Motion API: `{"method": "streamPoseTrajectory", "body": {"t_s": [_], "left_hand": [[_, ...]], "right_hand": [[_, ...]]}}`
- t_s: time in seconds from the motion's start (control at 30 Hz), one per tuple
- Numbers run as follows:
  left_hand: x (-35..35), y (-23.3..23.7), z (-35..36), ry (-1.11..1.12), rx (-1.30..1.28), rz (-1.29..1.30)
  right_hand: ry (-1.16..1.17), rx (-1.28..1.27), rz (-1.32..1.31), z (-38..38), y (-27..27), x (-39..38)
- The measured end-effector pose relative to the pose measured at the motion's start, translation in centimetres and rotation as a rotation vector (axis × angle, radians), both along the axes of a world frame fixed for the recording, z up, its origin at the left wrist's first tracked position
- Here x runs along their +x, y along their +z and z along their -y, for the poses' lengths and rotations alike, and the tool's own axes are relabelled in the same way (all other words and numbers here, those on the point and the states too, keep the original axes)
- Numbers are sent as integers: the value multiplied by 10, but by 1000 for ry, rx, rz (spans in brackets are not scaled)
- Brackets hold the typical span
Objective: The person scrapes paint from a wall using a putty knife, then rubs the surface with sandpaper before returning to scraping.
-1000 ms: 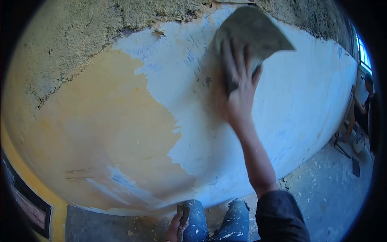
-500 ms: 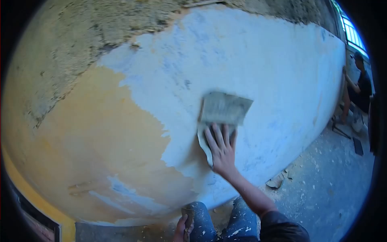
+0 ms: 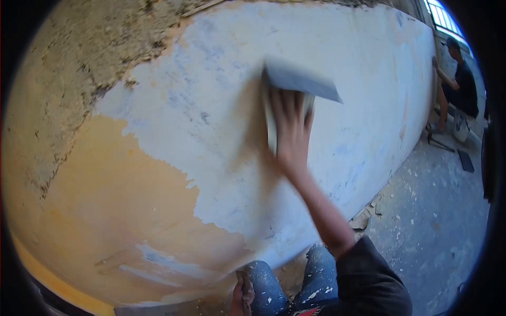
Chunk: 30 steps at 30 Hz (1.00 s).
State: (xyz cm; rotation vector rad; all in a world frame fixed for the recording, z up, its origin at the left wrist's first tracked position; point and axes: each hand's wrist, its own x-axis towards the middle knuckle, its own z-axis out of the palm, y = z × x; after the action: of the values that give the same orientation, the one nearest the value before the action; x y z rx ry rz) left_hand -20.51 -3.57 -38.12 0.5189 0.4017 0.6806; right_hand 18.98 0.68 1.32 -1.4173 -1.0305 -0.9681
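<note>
My right hand [image 3: 291,134] reaches up the wall with a grey sheet of sandpaper [image 3: 303,81] under its fingers. The fingers lie long over the sheet, and its upper part folds outward over the fingertips, blurred by motion. Behind them is the wall [image 3: 358,68], coated whitish with bluish patches. Low in the view, beside my left knee, my left hand [image 3: 241,299] is closed around a small flat brownish tool [image 3: 243,279], perhaps a scraper; most of it is hidden by the fingers.
Yellow paint [image 3: 142,184] covers the wall's lower left, and rough bare plaster [image 3: 68,58] the upper left. Debris flakes [image 3: 361,220] lie at the wall's foot. A person [image 3: 459,87] sits at far right by a bucket [image 3: 461,128], near a dark flat piece [image 3: 466,161].
My right hand has moved upward with the sandpaper, whose folded flap now tilts out further. The camera view has shifted slightly. My left hand stays low by the knee.
</note>
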Motion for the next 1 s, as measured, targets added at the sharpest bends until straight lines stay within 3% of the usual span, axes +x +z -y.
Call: {"method": "streamPoseTrajectory", "body": {"t_s": [0.07,0.1,0.17,0.2,0.23,0.3,0.33,0.37,0.4,0.47,0.5,0.53,0.57,0.63,0.7,0.77,0.83,0.93,0.97,1.0], "left_hand": [[1,2,-13,-38,6,3],[5,0,-16,-48,0,7],[-14,-10,23,-55,-88,-32],[-16,-13,36,-67,-120,-41],[-9,-15,32,-87,-128,-37],[-13,-11,35,-99,-139,-45],[-14,-7,25,-114,-129,-47],[-16,-5,21,-119,-129,-47],[-15,-5,14,-118,-123,-36],[-11,2,22,-97,-150,-42],[-7,10,25,-80,-124,-115],[2,20,21,-64,-81,-182],[4,26,24,-42,-86,-194],[12,36,21,-1,-225,-197],[14,33,19,-6,-176,-223],[6,26,18,16,-154,-268],[-3,18,20,-70,-66,-164],[7,28,26,127,-250,6],[12,23,16,102,-245,6],[7,17,19,82,-224,90]], "right_hand": [[-26,-214,-63,-1,-111,-34],[-38,-218,-72,-9,-112,-23],[424,-76,-165,-16,-114,5],[274,-1039,-231,15,-45,18],[254,-1041,-250,12,-45,17],[109,-60,-217,7,-64,4],[86,-206,-288,-2,-125,-17],[78,-202,-299,-5,-221,-41],[93,-50,-83,-61,-286,-39],[-32,-377,-255,-14,-192,-3],[8,93,-212,-42,-196,35],[408,-214,-736,-12,-141,62],[429,-222,-748,-12,-158,39],[204,-242,-571,-4,-219,-32],[98,-255,-476,-20,-255,-51],[-97,-452,-307,-30,-294,-65],[163,-58,-474,-6,-173,-23],[202,-144,-480,-11,-204,-55],[119,-385,-388,-31,-297,-100],[191,-274,-243,-36,-384,-139]]}}
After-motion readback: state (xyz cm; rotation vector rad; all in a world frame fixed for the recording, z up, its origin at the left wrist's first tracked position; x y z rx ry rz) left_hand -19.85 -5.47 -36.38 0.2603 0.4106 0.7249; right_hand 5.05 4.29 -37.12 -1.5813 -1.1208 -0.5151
